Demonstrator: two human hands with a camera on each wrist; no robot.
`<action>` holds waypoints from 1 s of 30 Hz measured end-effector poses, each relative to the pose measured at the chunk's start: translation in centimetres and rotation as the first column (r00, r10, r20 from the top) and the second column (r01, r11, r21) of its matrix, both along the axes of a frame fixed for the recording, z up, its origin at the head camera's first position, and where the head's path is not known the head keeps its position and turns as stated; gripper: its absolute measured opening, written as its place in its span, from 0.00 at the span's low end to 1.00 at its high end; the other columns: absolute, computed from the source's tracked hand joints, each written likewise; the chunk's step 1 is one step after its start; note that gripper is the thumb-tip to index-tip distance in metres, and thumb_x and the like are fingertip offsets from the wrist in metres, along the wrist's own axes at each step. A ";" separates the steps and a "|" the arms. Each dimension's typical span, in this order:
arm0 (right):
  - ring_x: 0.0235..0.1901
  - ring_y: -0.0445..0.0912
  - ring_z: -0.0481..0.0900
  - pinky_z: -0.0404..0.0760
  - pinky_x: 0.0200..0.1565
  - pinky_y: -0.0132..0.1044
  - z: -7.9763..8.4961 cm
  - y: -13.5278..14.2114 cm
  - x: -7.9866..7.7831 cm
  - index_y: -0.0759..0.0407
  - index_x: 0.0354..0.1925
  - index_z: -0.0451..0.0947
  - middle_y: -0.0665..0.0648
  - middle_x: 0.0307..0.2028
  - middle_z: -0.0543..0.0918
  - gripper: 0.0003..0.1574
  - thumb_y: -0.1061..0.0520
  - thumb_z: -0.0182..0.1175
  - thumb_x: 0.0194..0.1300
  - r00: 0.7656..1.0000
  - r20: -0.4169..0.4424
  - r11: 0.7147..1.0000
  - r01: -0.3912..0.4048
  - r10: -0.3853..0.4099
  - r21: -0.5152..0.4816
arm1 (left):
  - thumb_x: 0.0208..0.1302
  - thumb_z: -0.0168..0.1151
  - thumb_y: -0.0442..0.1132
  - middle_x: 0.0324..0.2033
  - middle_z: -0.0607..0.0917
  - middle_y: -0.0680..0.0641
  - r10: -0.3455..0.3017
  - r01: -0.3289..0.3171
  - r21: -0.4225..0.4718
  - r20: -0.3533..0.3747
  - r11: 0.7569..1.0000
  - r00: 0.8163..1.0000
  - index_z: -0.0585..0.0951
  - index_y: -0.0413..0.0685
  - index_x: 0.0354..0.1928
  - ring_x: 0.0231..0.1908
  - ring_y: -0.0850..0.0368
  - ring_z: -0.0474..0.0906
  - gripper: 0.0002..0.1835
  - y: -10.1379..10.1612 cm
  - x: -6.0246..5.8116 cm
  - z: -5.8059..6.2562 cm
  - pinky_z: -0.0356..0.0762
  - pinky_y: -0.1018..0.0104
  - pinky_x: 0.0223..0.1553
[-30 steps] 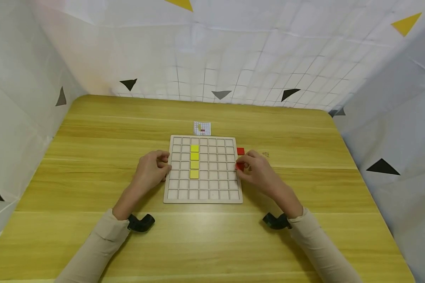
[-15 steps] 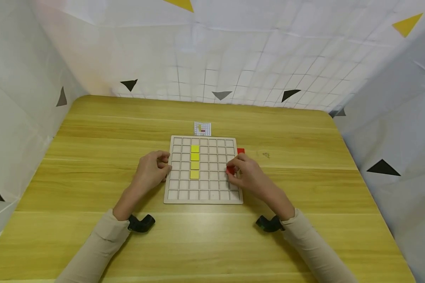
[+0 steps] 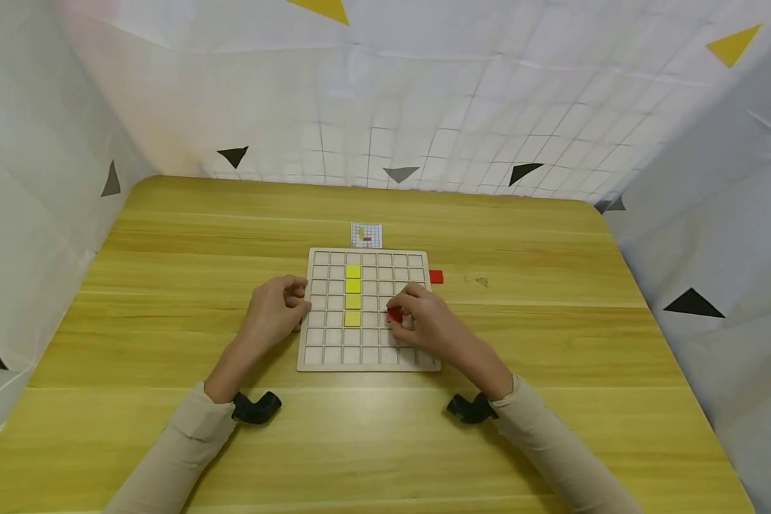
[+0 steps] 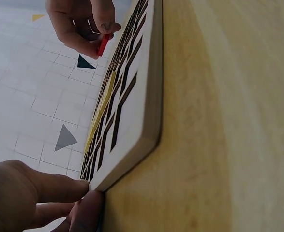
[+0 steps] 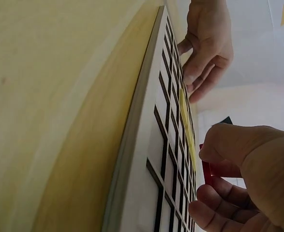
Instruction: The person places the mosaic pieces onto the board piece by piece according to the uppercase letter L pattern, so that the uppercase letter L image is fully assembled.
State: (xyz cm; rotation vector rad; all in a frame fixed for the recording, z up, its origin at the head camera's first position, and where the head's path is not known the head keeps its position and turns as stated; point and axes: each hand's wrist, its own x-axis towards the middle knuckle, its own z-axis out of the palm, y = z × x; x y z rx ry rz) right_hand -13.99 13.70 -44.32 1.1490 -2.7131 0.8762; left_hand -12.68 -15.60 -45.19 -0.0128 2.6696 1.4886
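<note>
A pale wooden board (image 3: 379,363) with a grid of square recesses lies on the table. Several yellow square tiles (image 3: 353,302) form one upright column left of its middle. My right hand (image 3: 427,321) pinches a red square tile (image 3: 395,314) over the right half of the board. In the left wrist view that red tile (image 4: 103,44) is raised above the grid, tilted between thumb and fingers. My left hand (image 3: 272,303) holds the board's left edge with thumb and fingertips. A second red tile (image 3: 436,276) lies just off the board's right edge.
A small printed card (image 3: 366,235) with a coloured grid pattern lies behind the board. Black wrist mounts (image 3: 257,407) stick out from both sleeves. The wooden table (image 3: 373,457) is bordered by white patterned cloth (image 3: 283,93) at the back and sides.
My right hand has picked the nearer red tile up from beside the board and carried it left over the grid. My left hand stays at the left edge.
</note>
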 end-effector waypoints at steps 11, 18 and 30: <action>0.35 0.45 0.77 0.80 0.37 0.29 -0.4 -1.5 0.1 0.63 0.41 0.84 0.55 0.38 0.77 0.10 0.64 0.69 0.59 0.999 0.004 0.998 -0.049 0.050 -0.029 | 0.64 0.65 0.29 0.45 0.81 0.39 0.003 -0.003 0.009 -0.005 1.000 1.000 0.77 0.35 0.60 0.39 0.49 0.84 0.22 0.0 0.0 0.0 0.84 0.64 0.24; 0.34 0.45 0.75 0.78 0.35 0.29 -0.6 -2.3 -0.1 0.63 0.41 0.84 0.55 0.38 0.77 0.10 0.65 0.69 0.58 0.998 -0.003 0.998 -0.060 0.060 -0.022 | 0.64 0.64 0.29 0.45 0.81 0.39 0.005 -0.005 0.014 -0.006 1.000 1.000 0.77 0.35 0.60 0.39 0.49 0.84 0.22 -0.1 0.0 -0.1 0.84 0.64 0.24; 0.35 0.44 0.76 0.78 0.37 0.30 -0.7 -3.2 -0.2 0.63 0.42 0.84 0.55 0.38 0.76 0.10 0.65 0.67 0.59 0.998 0.010 0.998 -0.063 0.063 0.008 | 0.64 0.65 0.29 0.45 0.81 0.39 0.012 -0.012 0.014 0.005 1.000 1.000 0.77 0.36 0.60 0.40 0.49 0.83 0.22 0.0 0.0 0.1 0.84 0.64 0.24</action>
